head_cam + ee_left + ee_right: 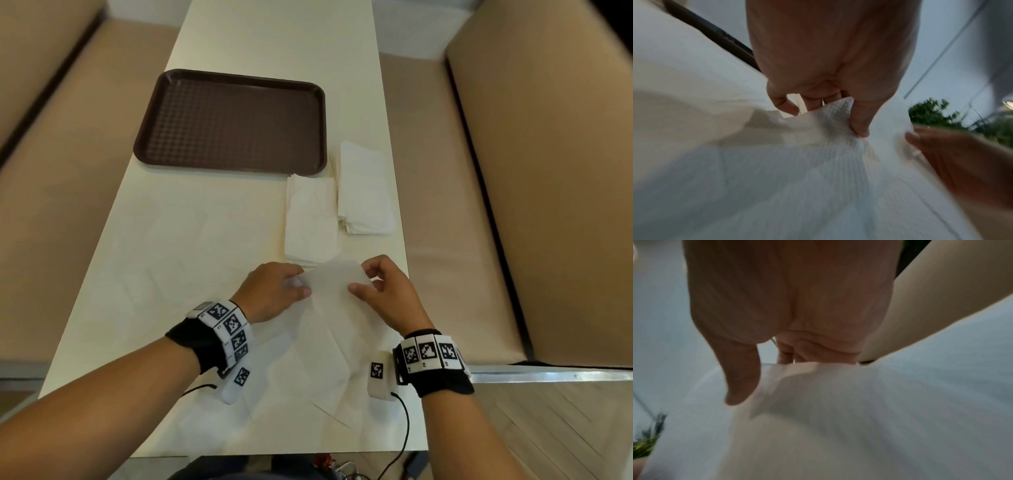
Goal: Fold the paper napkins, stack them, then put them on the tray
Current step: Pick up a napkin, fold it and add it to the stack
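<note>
Napkin (329, 308) in hand lies on the near part of the desk (239, 41), between the two wrists, far edge lifted. Left hand (274, 291) pinches the far-left corner between thumb and fingers; right hand (383, 291) pinches the far-right corner likewise. Both hands equally near; the sheet runs from the hands back toward the person, long axis near-to-far. Likely next: bring the lifted edge over to fold it. Sheet is white, thin, faintly ribbed, creased. Two piles of napkins (363, 192) lie just beyond the hands, right of centre. Brown tray (233, 121) sits farther off to the left, nothing on it.
</note>
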`<state>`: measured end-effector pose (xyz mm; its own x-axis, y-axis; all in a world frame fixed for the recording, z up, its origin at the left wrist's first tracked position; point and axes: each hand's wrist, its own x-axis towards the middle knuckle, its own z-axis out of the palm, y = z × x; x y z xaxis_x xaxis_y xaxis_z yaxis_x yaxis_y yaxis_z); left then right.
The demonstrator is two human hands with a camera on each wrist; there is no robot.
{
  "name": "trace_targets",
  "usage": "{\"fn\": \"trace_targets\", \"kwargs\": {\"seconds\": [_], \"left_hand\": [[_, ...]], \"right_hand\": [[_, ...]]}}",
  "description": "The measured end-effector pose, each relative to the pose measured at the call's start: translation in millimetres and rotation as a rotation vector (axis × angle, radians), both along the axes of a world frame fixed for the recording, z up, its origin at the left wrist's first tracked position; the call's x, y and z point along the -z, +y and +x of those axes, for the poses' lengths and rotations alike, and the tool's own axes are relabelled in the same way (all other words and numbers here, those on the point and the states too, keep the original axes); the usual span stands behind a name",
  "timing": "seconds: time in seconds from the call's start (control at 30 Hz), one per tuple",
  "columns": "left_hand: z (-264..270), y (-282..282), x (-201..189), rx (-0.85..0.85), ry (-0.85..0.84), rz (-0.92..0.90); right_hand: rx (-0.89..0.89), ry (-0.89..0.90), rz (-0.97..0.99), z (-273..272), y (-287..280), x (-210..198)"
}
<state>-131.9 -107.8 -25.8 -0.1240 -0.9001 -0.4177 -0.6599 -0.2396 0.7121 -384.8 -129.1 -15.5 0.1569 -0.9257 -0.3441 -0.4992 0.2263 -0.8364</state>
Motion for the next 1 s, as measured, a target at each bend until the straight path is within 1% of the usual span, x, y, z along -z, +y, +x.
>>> {"fn": "trace_targets", "kwargs": {"seconds": [0.1, 0.2, 0.3, 0.4, 0.47, 0.53, 0.67, 0.77, 0.9, 0.97, 1.0], "left_hand": [[8, -13, -5, -0.049, 0.001, -0.028], [17, -23, -12, -0.092, 0.022, -0.071], [24, -32, -22, -0.176, 0.104, -0.107], [33, -36, -25, -0.282, 0.229, -0.134], [38, -34, -22, -0.340, 0.316, -0.113], [39, -30, -19, -0.381, 0.415, -0.074], [40, -27, -19, -0.413, 0.674, 0.019], [42, -25, -21, -0.439, 0.802, 0.069], [49, -24, -22, -0.506, 0.912, 0.095], [57, -22, -25, -0.476, 0.891, 0.107], [62, -21, -26, -0.436, 0.843, 0.119]], "right_hand": [[0.005, 0.007, 0.085, -10, 3, 4], [-0.001, 0.021, 0.113, -14, 6, 12], [0.033, -0.028, 0.108, -10, 6, 16], [0.108, -0.096, 0.095, -3, 5, 20], [0.155, -0.171, 0.095, 3, 3, 21], [0.172, -0.208, 0.074, 9, 1, 21], [0.206, -0.281, 0.033, 23, -4, 15], [0.228, -0.330, 0.020, 31, -8, 14], [0.286, -0.463, 0.008, 37, -10, 11], [0.282, -0.510, -0.019, 36, -12, 7], [0.263, -0.529, -0.038, 35, -13, 5]]}}
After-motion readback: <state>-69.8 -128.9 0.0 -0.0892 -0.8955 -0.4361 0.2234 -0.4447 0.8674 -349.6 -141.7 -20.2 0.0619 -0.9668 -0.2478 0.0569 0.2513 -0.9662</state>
